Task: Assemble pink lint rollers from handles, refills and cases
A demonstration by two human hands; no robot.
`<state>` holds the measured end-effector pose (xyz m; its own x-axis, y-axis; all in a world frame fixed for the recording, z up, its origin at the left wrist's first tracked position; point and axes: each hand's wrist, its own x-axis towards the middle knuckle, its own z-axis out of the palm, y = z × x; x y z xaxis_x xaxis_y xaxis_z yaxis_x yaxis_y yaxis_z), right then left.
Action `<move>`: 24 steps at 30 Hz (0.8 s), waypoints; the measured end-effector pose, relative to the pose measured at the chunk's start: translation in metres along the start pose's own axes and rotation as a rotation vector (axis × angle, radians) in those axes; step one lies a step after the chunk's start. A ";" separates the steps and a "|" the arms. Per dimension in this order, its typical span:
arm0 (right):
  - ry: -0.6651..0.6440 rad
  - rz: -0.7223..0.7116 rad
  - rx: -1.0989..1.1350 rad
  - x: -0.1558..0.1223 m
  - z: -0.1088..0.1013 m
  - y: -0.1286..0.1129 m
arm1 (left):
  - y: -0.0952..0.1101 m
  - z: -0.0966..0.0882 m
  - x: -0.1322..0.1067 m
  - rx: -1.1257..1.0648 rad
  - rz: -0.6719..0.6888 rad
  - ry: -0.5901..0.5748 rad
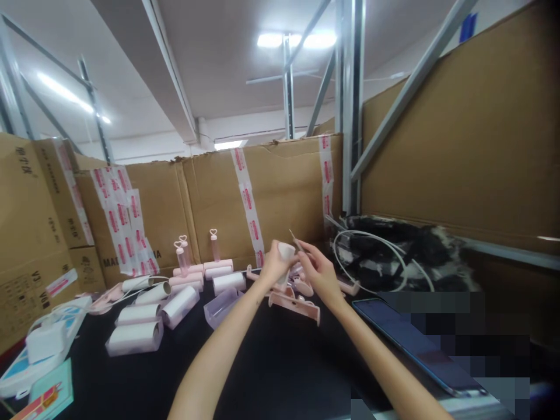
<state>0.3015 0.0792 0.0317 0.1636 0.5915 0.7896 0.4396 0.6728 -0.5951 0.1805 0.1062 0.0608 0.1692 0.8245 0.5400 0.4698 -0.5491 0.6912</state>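
Note:
My left hand (272,265) is closed around a white, rounded piece (286,253) that looks like a small roll; its lower part is partly hidden. Close beside it, my right hand (321,273) pinches a thin, pointed tool (293,236), tip upward; its exact kind is too small to make out. Below both hands lies a pink plastic holder (295,307), with more pink parts behind it, partly covered by my fingers. A translucent lilac cover (221,307) rests open to the left of my left forearm.
White rolls in lilac cases (135,337) lie at left. Pink heart-topped pieces (214,245) stand behind them. A phone (415,344) lies at right, near a looped white cable (371,232) and black plastic wrapping (420,251). Cardboard (214,198) walls off the back.

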 end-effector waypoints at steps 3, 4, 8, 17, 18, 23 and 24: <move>-0.019 -0.029 -0.088 0.000 -0.009 -0.008 | 0.009 -0.007 0.000 0.140 -0.009 0.007; -0.046 -0.040 -0.133 -0.001 -0.010 -0.010 | 0.011 -0.013 -0.001 0.190 -0.018 0.019; -0.194 -0.105 -0.233 -0.007 -0.005 -0.023 | 0.011 -0.056 -0.021 0.358 -0.029 0.070; -0.556 -0.317 -0.159 -0.049 0.041 -0.050 | -0.028 -0.132 -0.105 0.678 -0.106 0.149; -0.592 -0.313 -0.153 -0.053 0.044 -0.051 | -0.031 -0.135 -0.111 0.694 -0.127 0.152; -0.682 -0.277 -0.143 -0.068 0.053 -0.057 | -0.042 -0.140 -0.130 0.761 -0.158 0.154; -0.681 -0.283 -0.140 -0.071 0.055 -0.058 | -0.043 -0.140 -0.131 0.781 -0.160 0.139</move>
<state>0.2157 0.0224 0.0023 -0.5352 0.5793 0.6149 0.4996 0.8040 -0.3226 0.0163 0.0030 0.0275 -0.0371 0.8322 0.5532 0.9573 -0.1292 0.2585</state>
